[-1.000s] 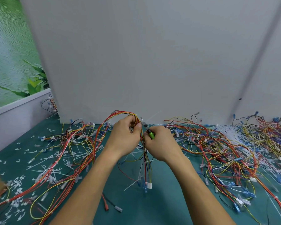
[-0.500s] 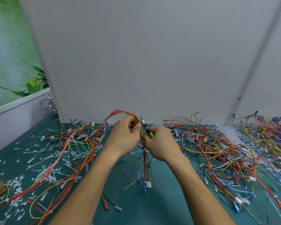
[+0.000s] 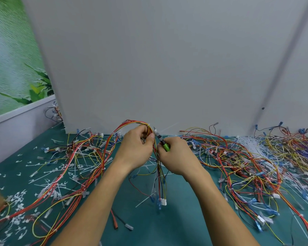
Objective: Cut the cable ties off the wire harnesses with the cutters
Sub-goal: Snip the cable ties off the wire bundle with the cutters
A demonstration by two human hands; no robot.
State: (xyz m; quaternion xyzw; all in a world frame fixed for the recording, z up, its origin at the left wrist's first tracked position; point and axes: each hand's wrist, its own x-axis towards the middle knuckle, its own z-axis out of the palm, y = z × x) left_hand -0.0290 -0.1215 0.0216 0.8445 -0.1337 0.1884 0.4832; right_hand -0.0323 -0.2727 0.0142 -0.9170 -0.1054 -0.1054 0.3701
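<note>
My left hand (image 3: 136, 148) pinches a wire harness (image 3: 130, 124) of red, orange and yellow wires, lifted above the green table. The bundle arches left from my fingers, and its ends hang down to white and blue connectors (image 3: 161, 202). My right hand (image 3: 176, 155) grips the cutters (image 3: 161, 139) by their green handle. The metal jaws point up and left, right beside my left thumb and the bundle. The cable tie at the jaws is too small to make out.
Tangled harnesses (image 3: 247, 166) cover the green table (image 3: 149, 228) to the right, with a heap of white ties (image 3: 247, 141) behind. More harnesses (image 3: 75, 157) and cut tie scraps (image 3: 20, 197) lie at the left. A grey wall (image 3: 158, 59) stands close behind.
The cutter jaws have shifted slightly up and left, closer to my left thumb and the bundle. Both hands hold nearly the same place.
</note>
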